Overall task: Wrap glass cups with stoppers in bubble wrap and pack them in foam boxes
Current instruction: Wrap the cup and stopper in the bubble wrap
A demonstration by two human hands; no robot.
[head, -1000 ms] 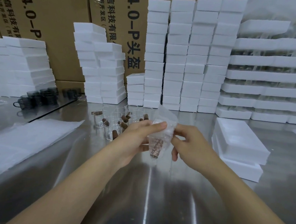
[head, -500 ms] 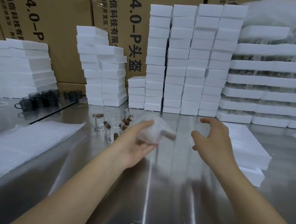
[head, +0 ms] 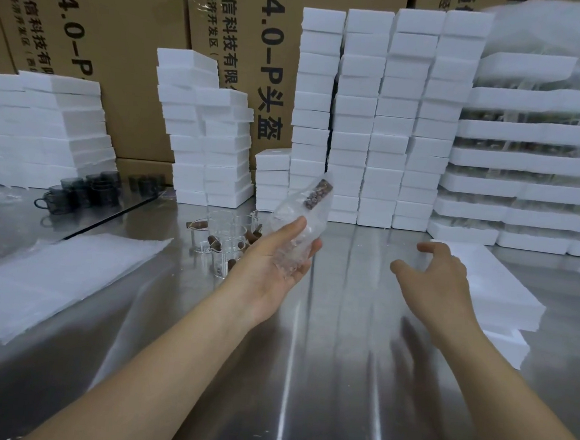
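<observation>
My left hand [head: 275, 263] lies palm up over the middle of the steel table and holds a glass cup wrapped in bubble wrap [head: 304, 217], thumb pressed against its side. The cup's brown stopper [head: 319, 193] shows through the wrap at the upper end. My right hand [head: 440, 278] hovers with spread fingers and holds nothing, just left of a low white foam box [head: 506, 303] lying on another. Several bare glass cups with brown stoppers [head: 225, 237] stand behind my left hand. A stack of bubble wrap sheets [head: 55, 272] lies at the left.
Tall stacks of white foam boxes [head: 384, 123] line the back, with filled trays [head: 526, 160] at the right and brown cartons [head: 128, 54] behind. Dark glass mugs [head: 88, 188] stand at the far left. The steel table [head: 322, 376] reaches to the near edge.
My right hand let go of the wrapped cup and moved right toward the foam box. My left hand turned the wrapped cup over, so its stopper end now points up.
</observation>
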